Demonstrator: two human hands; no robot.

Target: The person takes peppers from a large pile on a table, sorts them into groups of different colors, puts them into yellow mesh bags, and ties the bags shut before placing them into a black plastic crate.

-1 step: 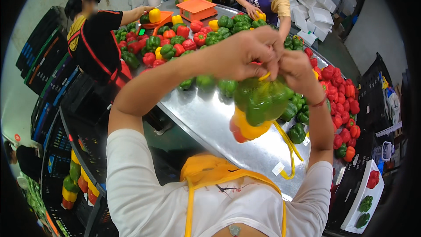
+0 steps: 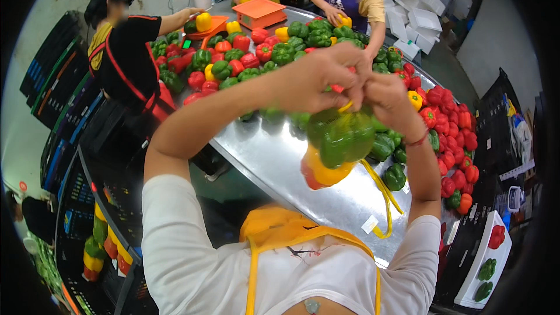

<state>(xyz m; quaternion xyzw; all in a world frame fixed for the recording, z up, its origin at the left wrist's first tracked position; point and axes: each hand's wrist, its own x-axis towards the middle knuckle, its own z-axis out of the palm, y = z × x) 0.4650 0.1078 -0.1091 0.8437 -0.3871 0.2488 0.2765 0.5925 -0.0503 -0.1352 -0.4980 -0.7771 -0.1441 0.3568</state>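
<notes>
A see-through bag of bell peppers [image 2: 340,140] hangs above the metal table [image 2: 274,166], a green pepper on top and yellow and red ones below. Yellow material gathers at its neck, directly under my fingers. My left hand [image 2: 328,76] is closed in a pinch on this neck. Pressed up against it, my right hand [image 2: 388,96] has its fingers curled on the same gathered top; the exact grip of its fingertips is hidden. On the table beneath lie yellow strips [image 2: 385,198] and a small white label [image 2: 370,224].
Loose peppers [image 2: 283,52] cover the far table, with a red heap [image 2: 452,122] at right. Three co-workers stand around it; one reaches toward an orange scale [image 2: 214,25]. Black crates [image 2: 108,198] with bagged peppers stand at left. A white foam tray [image 2: 485,262] is at right.
Both my hands and the hanging bag have shifted slightly left. The bag stays held at its neck.
</notes>
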